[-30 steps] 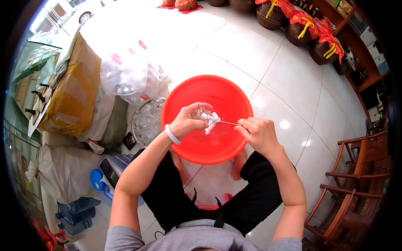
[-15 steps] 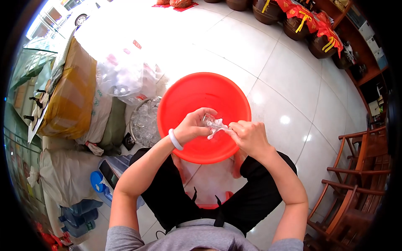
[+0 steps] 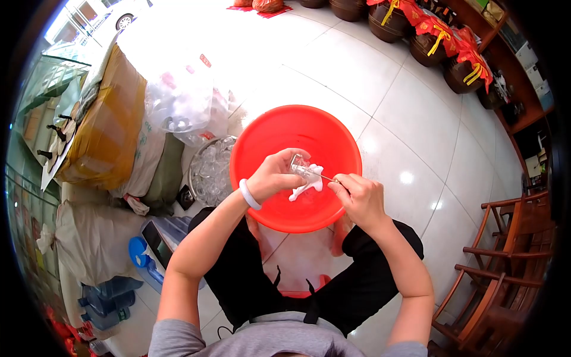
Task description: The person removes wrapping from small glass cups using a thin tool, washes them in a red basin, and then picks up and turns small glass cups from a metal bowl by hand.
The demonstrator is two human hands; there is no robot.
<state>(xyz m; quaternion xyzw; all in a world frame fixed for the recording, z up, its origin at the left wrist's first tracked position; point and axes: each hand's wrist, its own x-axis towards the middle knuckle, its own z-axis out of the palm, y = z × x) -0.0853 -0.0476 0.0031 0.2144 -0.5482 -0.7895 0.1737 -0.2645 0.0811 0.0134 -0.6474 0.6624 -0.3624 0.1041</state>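
**Thin metal rod [image 3: 326, 178] and clear glass vessel [image 3: 300, 166] meet above the basin**

We see the left hand [image 3: 273, 177] curled around the vessel, fingers and thumb gripping its sides, over the red plastic basin [image 3: 297, 126]. The right hand [image 3: 361, 195] is closed on the rod, pinching its near end between thumb and fingers. White cloth [image 3: 310, 185] bunches at the vessel's near end, partly hanging free, and the rod runs through it towards the glass. How far the tip reaches inside, we cannot tell.

We judge the step in hand to be working the cloth with the rod at the vessel's mouth. The next move, as we read it, calls for a steady left grip, the rod in line with the opening, and light pressure against the glass. More clear glassware [image 3: 212, 172] is heaped just left of the basin.
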